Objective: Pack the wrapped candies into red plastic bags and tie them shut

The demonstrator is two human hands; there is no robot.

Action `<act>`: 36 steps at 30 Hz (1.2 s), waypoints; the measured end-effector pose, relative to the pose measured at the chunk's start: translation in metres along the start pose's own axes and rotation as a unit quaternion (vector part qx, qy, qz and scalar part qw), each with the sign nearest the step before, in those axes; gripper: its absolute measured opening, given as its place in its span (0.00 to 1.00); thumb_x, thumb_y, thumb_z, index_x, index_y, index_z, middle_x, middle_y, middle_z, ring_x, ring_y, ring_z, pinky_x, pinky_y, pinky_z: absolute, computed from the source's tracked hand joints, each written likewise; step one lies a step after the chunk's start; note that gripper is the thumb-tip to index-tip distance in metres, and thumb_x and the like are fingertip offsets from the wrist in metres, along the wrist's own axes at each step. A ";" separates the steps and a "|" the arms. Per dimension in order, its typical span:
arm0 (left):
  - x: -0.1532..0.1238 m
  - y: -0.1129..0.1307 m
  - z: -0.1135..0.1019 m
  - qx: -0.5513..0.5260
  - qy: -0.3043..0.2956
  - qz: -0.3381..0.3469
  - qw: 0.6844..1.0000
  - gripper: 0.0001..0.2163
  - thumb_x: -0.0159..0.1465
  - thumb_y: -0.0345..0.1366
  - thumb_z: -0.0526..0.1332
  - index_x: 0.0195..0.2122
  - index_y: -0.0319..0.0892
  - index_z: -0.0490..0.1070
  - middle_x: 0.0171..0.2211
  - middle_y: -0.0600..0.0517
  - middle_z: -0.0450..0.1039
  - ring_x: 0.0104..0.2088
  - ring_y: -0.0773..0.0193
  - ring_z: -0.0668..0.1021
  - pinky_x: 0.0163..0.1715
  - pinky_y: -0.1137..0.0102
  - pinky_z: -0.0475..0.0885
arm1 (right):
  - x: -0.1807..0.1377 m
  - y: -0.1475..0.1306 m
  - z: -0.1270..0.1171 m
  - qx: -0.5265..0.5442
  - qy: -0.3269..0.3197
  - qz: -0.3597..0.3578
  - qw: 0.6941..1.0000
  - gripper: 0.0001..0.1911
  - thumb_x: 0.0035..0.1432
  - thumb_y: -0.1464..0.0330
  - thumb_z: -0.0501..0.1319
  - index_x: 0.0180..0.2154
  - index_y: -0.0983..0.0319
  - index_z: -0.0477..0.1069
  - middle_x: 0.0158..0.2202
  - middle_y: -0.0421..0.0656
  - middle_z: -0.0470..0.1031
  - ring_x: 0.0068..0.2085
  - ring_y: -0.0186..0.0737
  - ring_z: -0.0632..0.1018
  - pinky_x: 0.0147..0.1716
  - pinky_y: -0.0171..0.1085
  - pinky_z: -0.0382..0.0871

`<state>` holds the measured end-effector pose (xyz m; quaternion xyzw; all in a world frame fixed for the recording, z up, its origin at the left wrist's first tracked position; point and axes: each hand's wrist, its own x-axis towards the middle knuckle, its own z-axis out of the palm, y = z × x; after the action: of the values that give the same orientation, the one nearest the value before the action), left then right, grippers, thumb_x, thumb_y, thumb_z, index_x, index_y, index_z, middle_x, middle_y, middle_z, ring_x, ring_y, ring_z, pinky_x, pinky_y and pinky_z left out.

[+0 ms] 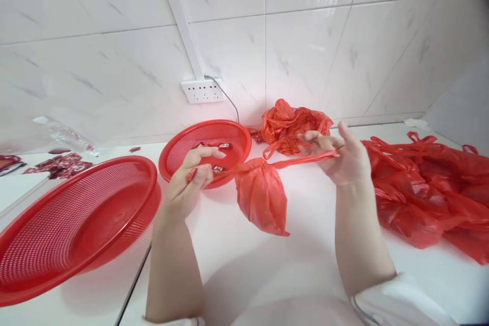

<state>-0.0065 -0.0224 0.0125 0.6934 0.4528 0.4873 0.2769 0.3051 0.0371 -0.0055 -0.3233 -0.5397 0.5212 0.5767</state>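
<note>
One small red bag (263, 198) hangs mid-picture, its neck gathered and its two handles drawn out sideways over the middle of the bench (313, 198); from my seat I cannot tell whether its bottom touches the surface. I have the left hand (191, 178) with thumb and fingers clamped on one handle. The other handle runs taut to the right hand (342, 158), whose thumb stands apart from the forefinger; whether the lower fingers are clamped on it, I can't tell.

Behind the left hand, near the bench's back edge, I see a round basket (206, 125) with a few packets (224, 146) inside. A larger basket (107, 226) sits towards the left end. Crumpled red plastic (294, 125) lies at the back edge behind the right hand, and a heap of red bags (428, 188) covers the bench's right end.
</note>
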 end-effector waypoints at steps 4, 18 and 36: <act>0.004 -0.011 -0.008 0.012 0.015 0.002 1.000 0.15 0.65 0.49 0.55 0.36 0.46 0.75 0.23 0.54 0.63 0.23 0.65 0.62 0.48 0.62 0.65 | 0.004 0.003 -0.020 -0.054 0.106 -0.030 0.992 0.34 0.56 0.42 0.52 0.12 0.58 0.49 0.26 0.48 0.70 0.48 0.52 0.75 0.41 0.46 0.72; 0.017 -0.021 0.024 0.190 -0.206 -0.153 0.948 0.18 0.67 0.48 0.49 0.31 0.45 0.72 0.40 0.51 0.73 0.40 0.59 0.74 0.40 0.68 0.67 | 0.001 0.013 -0.011 -0.455 0.153 -0.108 0.870 0.17 0.59 0.58 0.60 0.23 0.59 0.63 0.27 0.43 0.71 0.32 0.43 0.72 0.36 0.43 0.65; 0.016 -0.010 0.018 0.307 -0.170 -0.114 0.929 0.15 0.67 0.50 0.49 0.41 0.48 0.69 0.43 0.53 0.74 0.43 0.57 0.75 0.41 0.68 0.66 | -0.033 0.012 -0.053 -0.627 0.021 0.002 0.779 0.28 0.54 0.79 0.50 0.54 0.57 0.71 0.52 0.44 0.76 0.49 0.47 0.77 0.48 0.43 0.70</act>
<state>0.0081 -0.0023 0.0044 0.7610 0.6022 0.1645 0.1767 0.3575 0.0193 -0.0371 -0.6252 -0.7345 0.0621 0.2564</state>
